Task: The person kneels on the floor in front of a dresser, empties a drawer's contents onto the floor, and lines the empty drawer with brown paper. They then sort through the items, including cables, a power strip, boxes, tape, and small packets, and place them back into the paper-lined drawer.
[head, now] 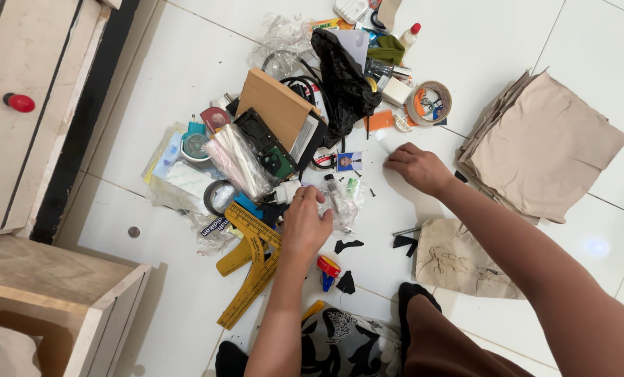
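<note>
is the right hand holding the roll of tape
No, the right hand rests flat on the white floor tile, apart from the roll of tape beyond it.

A stack of folded beige cloth (546,143) lay well right of the fingers, a tape roll (429,102) above them. A yellow ruler (251,269) sat below, left of them. A coin (134,231) rested far left, near a wooden cabinet (25,105) with a red knob (20,102).

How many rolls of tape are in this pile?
2: a wide roll of brown tape at the pile's upper right, and a dark roll left of the left hand. Clutter may hide others.
</note>
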### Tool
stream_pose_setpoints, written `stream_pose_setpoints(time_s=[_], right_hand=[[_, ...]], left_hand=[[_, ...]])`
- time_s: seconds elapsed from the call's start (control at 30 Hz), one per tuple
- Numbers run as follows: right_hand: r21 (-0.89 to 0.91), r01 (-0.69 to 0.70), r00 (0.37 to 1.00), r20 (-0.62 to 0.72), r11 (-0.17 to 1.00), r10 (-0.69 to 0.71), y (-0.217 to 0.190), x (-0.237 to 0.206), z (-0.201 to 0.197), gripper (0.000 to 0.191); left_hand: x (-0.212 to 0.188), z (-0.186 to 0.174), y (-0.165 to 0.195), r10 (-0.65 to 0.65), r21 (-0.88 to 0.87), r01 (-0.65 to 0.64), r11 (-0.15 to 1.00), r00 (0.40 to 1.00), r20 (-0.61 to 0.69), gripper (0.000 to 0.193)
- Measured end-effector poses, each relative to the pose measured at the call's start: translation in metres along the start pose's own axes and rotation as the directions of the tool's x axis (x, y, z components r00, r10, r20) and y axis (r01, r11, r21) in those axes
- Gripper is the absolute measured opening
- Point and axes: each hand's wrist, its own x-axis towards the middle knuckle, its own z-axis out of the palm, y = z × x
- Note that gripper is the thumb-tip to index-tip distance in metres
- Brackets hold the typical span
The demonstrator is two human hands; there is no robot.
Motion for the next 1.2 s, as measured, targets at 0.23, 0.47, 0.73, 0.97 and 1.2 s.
stream_pose_setpoints(time_s=[0.23,0.47,0.73,0.97,1.2], right_hand=[[0.340,-0.287,0.935,-0.103,0.895,0.339,-0.027,-0.002,-0.006,0.012],[0.947,-0.265,0.917,0.189,0.182,0.352,-0.102,0.024,-0.092,0.018],[0.881,-0.219,0.962,0.121,0.420,0.247,-0.129,0.030,-0.117,0.022],[0.506,-0.379,0.908,0.365,0.775,0.206,-0.075,-0.034,-0.035,0.026],[0.083,0.054,0.909,0.409,0.995,-0.084,-0.069,-0.091,0.005,0.031]], left_hand=[[-0.005,0.002,0.003,-0.061,-0.032,0.062,0.998,0.998,0.032,0.046],[-0.012,0.022,0.016,0.079,0.022,-0.078,0.997,0.993,-0.085,0.055],[-0.027,0.016,0.027,0.128,0.060,-0.121,0.991,0.983,-0.128,0.057],[-0.032,-0.012,0.027,0.074,0.042,-0.068,0.997,0.987,-0.144,0.055],[-0.027,-0.016,0.028,0.023,0.029,-0.020,0.999,0.997,-0.078,0.058]])
